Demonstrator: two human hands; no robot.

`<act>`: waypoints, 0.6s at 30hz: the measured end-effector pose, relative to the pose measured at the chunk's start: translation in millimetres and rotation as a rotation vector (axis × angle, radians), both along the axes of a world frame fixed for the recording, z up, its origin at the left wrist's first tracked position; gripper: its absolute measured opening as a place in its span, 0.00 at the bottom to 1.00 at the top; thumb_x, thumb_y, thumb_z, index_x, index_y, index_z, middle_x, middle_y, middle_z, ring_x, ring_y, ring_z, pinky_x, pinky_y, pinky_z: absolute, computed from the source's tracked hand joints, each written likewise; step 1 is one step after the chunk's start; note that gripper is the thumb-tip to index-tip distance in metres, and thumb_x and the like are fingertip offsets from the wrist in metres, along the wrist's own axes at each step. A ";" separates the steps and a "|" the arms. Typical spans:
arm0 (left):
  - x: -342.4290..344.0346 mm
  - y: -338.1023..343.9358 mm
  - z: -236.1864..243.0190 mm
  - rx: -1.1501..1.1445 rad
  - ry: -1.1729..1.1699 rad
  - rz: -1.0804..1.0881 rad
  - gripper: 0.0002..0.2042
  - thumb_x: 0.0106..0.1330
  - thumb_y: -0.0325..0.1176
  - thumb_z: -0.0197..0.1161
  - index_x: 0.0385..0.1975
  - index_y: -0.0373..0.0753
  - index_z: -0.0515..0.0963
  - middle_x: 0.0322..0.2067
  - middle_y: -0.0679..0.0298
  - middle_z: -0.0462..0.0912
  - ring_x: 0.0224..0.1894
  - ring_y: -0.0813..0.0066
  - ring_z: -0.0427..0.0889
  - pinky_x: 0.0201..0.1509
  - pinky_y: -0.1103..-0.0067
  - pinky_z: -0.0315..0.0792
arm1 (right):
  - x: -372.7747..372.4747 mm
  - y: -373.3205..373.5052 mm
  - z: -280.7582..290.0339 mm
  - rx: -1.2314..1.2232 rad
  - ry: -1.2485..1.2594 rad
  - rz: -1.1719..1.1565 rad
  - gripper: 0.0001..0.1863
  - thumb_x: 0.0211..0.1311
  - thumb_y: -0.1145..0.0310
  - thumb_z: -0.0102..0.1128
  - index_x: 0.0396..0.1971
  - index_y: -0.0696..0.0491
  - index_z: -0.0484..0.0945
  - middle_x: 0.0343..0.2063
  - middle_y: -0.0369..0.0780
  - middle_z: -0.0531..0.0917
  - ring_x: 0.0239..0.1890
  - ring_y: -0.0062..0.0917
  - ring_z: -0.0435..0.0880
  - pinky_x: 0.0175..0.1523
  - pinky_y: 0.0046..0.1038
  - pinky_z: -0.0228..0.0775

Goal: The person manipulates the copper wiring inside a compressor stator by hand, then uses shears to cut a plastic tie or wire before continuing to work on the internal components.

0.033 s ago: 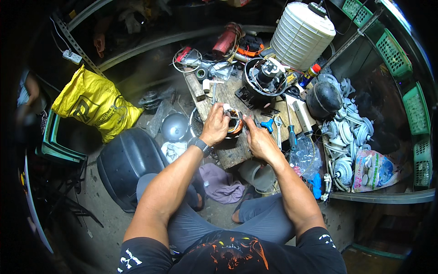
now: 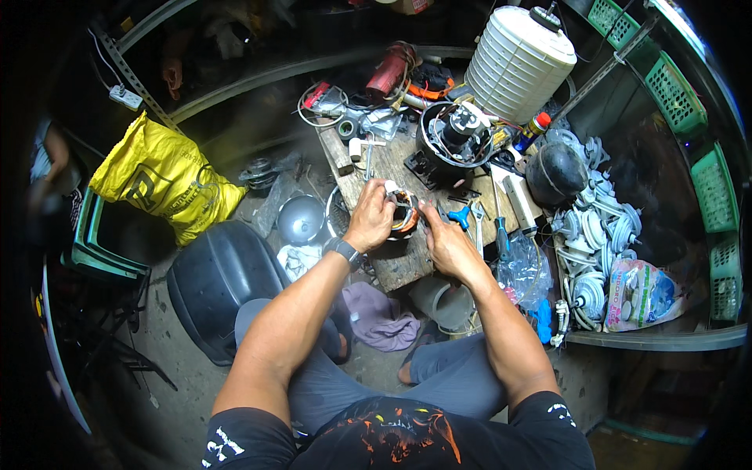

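A ring-shaped motor stator with copper windings and pale wires sits at the near edge of the wooden board. My left hand grips its left side, the fingers curled over the rim beside a small white piece. On its right side, my right hand has its fingers closed against the rim; what lies under the fingertips is partly hidden. Just right of that hand lie a blue three-armed wrench, a combination wrench and a blue-handled screwdriver.
Behind the stator stands an opened black motor housing. A white ribbed tank rises at the back. White plastic parts pile up at right. A black plastic shell and a yellow sack are at left. A bucket stands below the board.
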State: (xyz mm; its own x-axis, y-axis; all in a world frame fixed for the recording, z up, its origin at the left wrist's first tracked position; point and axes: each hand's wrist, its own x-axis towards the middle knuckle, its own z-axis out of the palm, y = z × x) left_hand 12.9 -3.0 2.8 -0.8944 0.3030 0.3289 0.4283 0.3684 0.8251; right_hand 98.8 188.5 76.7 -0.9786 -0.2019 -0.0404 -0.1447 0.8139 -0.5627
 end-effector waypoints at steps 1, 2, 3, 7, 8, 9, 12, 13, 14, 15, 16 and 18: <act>0.6 0.9 0.7 0.014 0.009 -0.011 0.13 0.68 0.29 0.54 0.46 0.24 0.74 0.54 0.45 0.73 0.59 0.45 0.74 0.66 0.63 0.68 | 2.8 2.6 3.1 0.010 -0.046 0.000 0.27 0.70 0.76 0.51 0.69 0.54 0.62 0.35 0.63 0.83 0.39 0.60 0.84 0.45 0.56 0.73; 0.8 2.3 1.4 0.008 0.022 -0.003 0.14 0.68 0.29 0.54 0.47 0.24 0.74 0.54 0.45 0.73 0.59 0.45 0.74 0.66 0.64 0.68 | 3.2 3.9 2.4 0.002 -0.047 -0.001 0.27 0.71 0.75 0.51 0.69 0.53 0.62 0.35 0.64 0.83 0.40 0.62 0.82 0.46 0.57 0.72; -0.2 1.0 2.3 -0.007 0.026 0.006 0.14 0.68 0.29 0.54 0.46 0.24 0.74 0.54 0.45 0.73 0.59 0.45 0.74 0.66 0.63 0.68 | 1.1 4.0 3.1 -0.017 -0.029 0.005 0.27 0.71 0.74 0.51 0.69 0.53 0.62 0.35 0.64 0.83 0.39 0.62 0.83 0.46 0.57 0.72; 1.2 0.8 6.6 -0.039 0.041 0.006 0.12 0.67 0.29 0.56 0.42 0.25 0.75 0.54 0.44 0.73 0.58 0.45 0.74 0.65 0.63 0.68 | -2.0 9.1 7.7 -0.126 -0.010 -0.042 0.27 0.71 0.72 0.51 0.69 0.54 0.61 0.36 0.63 0.84 0.40 0.61 0.84 0.47 0.57 0.73; 2.2 1.5 8.0 -0.051 0.058 0.012 0.12 0.67 0.29 0.56 0.41 0.25 0.75 0.54 0.44 0.73 0.58 0.45 0.74 0.65 0.62 0.68 | -6.3 9.2 9.8 -0.127 -0.033 -0.057 0.27 0.72 0.72 0.51 0.69 0.53 0.61 0.37 0.63 0.84 0.41 0.61 0.84 0.48 0.57 0.73; 3.3 2.5 9.5 -0.064 0.074 0.018 0.11 0.67 0.29 0.56 0.40 0.25 0.76 0.54 0.44 0.73 0.57 0.45 0.74 0.65 0.62 0.68 | -12.0 8.1 11.7 -0.128 -0.055 -0.068 0.28 0.72 0.71 0.51 0.70 0.52 0.60 0.38 0.63 0.84 0.42 0.61 0.84 0.49 0.57 0.73; 22.6 22.1 22.3 -0.104 0.018 0.180 0.11 0.66 0.30 0.57 0.39 0.27 0.77 0.56 0.46 0.73 0.60 0.47 0.72 0.66 0.61 0.67 | -22.2 12.6 11.3 -0.087 -0.080 -0.066 0.27 0.73 0.69 0.51 0.70 0.51 0.62 0.40 0.63 0.84 0.43 0.60 0.84 0.51 0.57 0.73; 27.3 23.3 23.4 -0.130 0.004 0.259 0.11 0.66 0.30 0.57 0.39 0.27 0.77 0.57 0.46 0.73 0.61 0.47 0.72 0.67 0.61 0.66 | -26.2 9.8 8.1 -0.074 -0.043 -0.025 0.27 0.73 0.69 0.51 0.70 0.51 0.63 0.41 0.62 0.84 0.43 0.60 0.83 0.51 0.56 0.73; 27.0 25.1 19.1 -0.120 -0.022 0.267 0.12 0.66 0.30 0.56 0.43 0.27 0.78 0.58 0.47 0.72 0.63 0.47 0.70 0.69 0.61 0.64 | -29.4 8.3 6.1 -0.061 -0.007 0.016 0.27 0.72 0.69 0.51 0.70 0.51 0.64 0.42 0.61 0.84 0.44 0.60 0.83 0.51 0.56 0.73; 25.8 25.3 17.8 -0.095 -0.029 0.271 0.13 0.66 0.30 0.56 0.44 0.26 0.78 0.58 0.47 0.72 0.63 0.47 0.70 0.69 0.61 0.64 | -31.7 9.1 5.1 -0.046 -0.020 0.013 0.27 0.72 0.69 0.51 0.69 0.51 0.65 0.43 0.60 0.84 0.44 0.60 0.83 0.52 0.56 0.73; 24.5 25.9 15.7 -0.069 -0.038 0.272 0.14 0.65 0.30 0.55 0.45 0.26 0.78 0.58 0.46 0.71 0.63 0.47 0.70 0.69 0.62 0.64 | -32.7 9.4 7.5 -0.031 -0.035 0.009 0.26 0.72 0.69 0.51 0.69 0.51 0.65 0.44 0.59 0.84 0.44 0.60 0.83 0.53 0.56 0.73; 23.5 26.3 11.0 -0.042 -0.030 0.286 0.17 0.65 0.30 0.55 0.48 0.22 0.76 0.58 0.45 0.71 0.63 0.47 0.70 0.71 0.62 0.63 | -34.9 11.3 6.6 -0.015 -0.043 0.017 0.27 0.72 0.69 0.52 0.70 0.49 0.66 0.42 0.57 0.85 0.43 0.57 0.84 0.51 0.53 0.74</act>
State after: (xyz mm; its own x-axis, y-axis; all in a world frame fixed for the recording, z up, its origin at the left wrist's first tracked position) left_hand 36.4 23.4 13.7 -0.9546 0.0497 0.2936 0.2776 0.5050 0.8173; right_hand 64.0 199.7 83.3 -0.9724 -0.2193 -0.0792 -0.1338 0.8032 -0.5805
